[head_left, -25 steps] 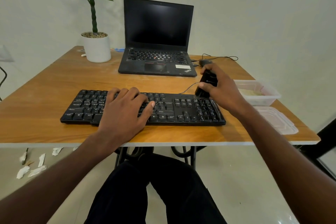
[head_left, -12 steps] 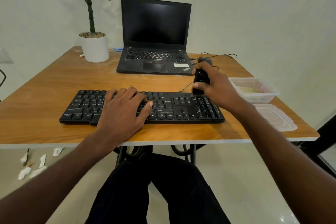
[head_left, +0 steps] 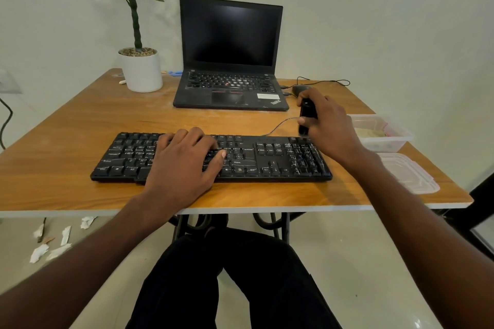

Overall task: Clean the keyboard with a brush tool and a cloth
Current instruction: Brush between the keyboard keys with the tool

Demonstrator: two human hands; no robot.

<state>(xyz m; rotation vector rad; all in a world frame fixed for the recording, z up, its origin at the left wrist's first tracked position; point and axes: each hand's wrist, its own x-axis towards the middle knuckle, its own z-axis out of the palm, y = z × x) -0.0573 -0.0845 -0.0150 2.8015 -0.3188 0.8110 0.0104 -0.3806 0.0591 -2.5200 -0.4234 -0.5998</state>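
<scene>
Keyboard [head_left: 240,157] under flat left hand [head_left: 184,165]

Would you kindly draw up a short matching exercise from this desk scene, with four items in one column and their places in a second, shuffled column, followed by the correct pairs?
Items
1. keyboard
2. laptop
3. potted plant
4. brush tool

Places
A. gripped in the right hand
B. far left part of the table
C. under the resting left hand, near the front edge
D. open at the back of the table, screen dark

Pairs: 1-C, 2-D, 3-B, 4-A
</scene>
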